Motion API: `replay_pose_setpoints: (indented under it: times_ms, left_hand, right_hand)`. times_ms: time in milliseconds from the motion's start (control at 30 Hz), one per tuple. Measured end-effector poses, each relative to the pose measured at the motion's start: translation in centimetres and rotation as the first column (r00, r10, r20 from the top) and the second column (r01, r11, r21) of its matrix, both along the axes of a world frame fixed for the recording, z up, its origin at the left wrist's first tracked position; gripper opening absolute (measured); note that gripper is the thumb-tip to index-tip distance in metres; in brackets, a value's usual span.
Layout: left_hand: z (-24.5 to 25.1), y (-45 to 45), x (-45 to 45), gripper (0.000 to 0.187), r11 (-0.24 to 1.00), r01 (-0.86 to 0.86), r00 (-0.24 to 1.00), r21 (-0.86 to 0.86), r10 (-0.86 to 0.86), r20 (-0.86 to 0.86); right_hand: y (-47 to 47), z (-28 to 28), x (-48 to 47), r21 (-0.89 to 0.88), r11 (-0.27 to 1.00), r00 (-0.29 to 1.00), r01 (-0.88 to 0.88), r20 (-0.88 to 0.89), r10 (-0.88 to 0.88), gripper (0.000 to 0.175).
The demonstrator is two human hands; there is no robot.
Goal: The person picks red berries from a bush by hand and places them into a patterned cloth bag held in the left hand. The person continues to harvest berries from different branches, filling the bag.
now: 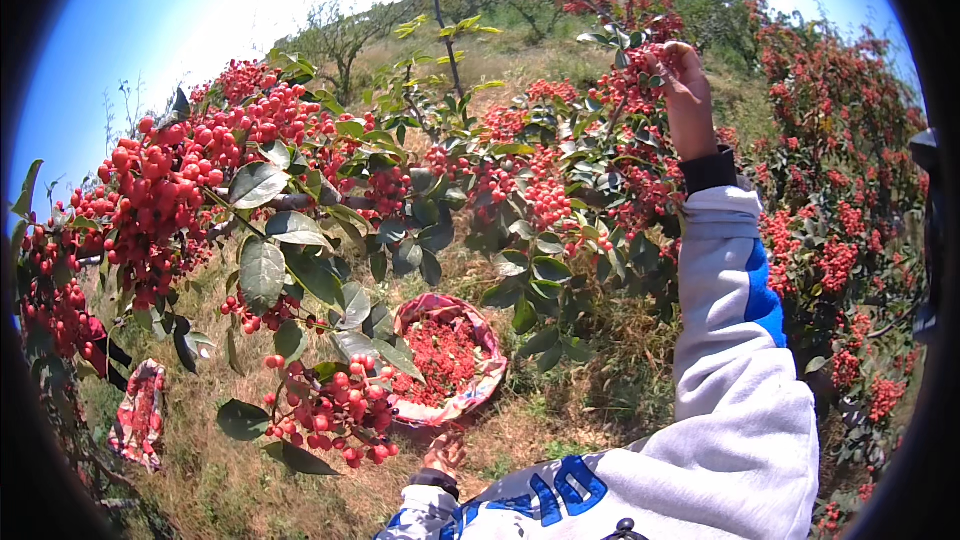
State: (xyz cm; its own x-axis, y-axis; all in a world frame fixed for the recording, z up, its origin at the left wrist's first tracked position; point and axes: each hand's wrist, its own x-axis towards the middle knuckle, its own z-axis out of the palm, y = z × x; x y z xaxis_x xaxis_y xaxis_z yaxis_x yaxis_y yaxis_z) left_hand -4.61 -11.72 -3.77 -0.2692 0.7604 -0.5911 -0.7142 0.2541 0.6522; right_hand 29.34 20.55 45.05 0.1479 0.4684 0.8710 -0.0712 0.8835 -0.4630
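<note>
My right hand (686,82) is raised at the upper right, its fingers closed around a cluster of small red berries (637,79) on a branch. Down at the lower middle, my left hand (444,454) is held low with the fingers slightly apart, and nothing shows in it. Just beyond it on the grass stands a round basket (491,382) lined with patterned red and white cloth. Picked red berries (439,360) with bits of green lie inside. A hanging berry cluster (337,405) and leaves overlap the basket's left side.
A laden branch (292,201) with dense berry clusters (161,195) and broad leaves crosses at left. Another berry-covered bush (840,240) fills the right side. A red and white patterned cloth (141,412) is at lower left. A bare upright stem (444,22) rises at the back.
</note>
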Motion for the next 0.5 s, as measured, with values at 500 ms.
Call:
replay_pose_setpoints:
  times_ms: [500]
  left_hand:
    - [-1.5,-1.2,0.2,0.033,0.992,0.027,0.999,-0.121,-0.025,0.022]
  right_hand:
    - [2.1,-4.2,2.4,-0.336,0.612,0.697,-0.716,-0.301,0.65,0.015]
